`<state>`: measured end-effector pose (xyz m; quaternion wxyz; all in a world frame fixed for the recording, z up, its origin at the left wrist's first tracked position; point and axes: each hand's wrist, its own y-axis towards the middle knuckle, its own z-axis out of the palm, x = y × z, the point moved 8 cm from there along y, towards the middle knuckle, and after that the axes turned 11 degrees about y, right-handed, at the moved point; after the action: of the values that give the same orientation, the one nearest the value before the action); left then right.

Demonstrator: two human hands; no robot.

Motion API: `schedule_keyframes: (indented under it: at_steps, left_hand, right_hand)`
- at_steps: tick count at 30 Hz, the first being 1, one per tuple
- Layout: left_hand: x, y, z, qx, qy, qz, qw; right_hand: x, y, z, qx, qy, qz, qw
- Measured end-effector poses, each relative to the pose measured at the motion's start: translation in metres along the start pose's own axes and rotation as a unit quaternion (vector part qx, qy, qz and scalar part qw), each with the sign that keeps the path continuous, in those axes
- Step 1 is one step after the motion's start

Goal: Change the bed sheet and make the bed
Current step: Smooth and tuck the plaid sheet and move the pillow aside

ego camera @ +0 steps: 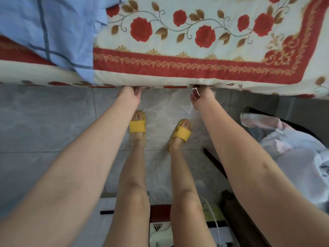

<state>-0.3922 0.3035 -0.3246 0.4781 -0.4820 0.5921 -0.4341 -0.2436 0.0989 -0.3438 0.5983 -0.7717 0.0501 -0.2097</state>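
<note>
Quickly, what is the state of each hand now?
Left hand: at the floral sheet edge, fingertips hidden under it; cannot tell.
Right hand: fingers curled, gripping the floral sheet edge.

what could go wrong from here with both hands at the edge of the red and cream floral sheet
The pale blue checked cloth lies over the red and cream floral sheet and hangs past the bed edge; pulling the sheet may drag it down. A white cable lies behind the yellow slippers; stepping back could trip. With the left hand and right hand apart, uneven pulls could skew it.
</note>
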Motion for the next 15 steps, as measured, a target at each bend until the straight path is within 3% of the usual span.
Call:
schedule_keyframes:
  at_steps: [2,4,6,8,10,15]
  left_hand:
    - [0.006,-0.027,0.006,-0.007,0.013,-0.060,0.998]
    - [0.010,-0.055,0.014,0.048,0.046,-0.084,0.994]
    - [0.003,-0.072,0.025,0.142,0.081,-0.036,0.986]
    - [-0.008,-0.078,0.031,0.201,0.040,-0.009,0.979]
    - [-0.016,-0.079,0.029,0.201,0.026,0.014,0.979]
    - [-0.016,-0.075,0.020,0.132,0.030,0.032,0.990]
  right_hand:
    - [-0.003,-0.014,-0.002,-0.067,0.076,0.058,0.993]
    - [0.000,-0.032,-0.004,-0.070,0.106,0.073,0.989]
    - [0.010,-0.051,-0.001,0.008,0.080,0.049,0.996]
    - [0.022,-0.072,0.006,0.116,0.069,0.017,0.991]
    - [0.041,-0.090,0.018,0.190,0.057,-0.020,0.980]
    - [0.060,-0.086,0.028,0.128,0.081,0.000,0.988]
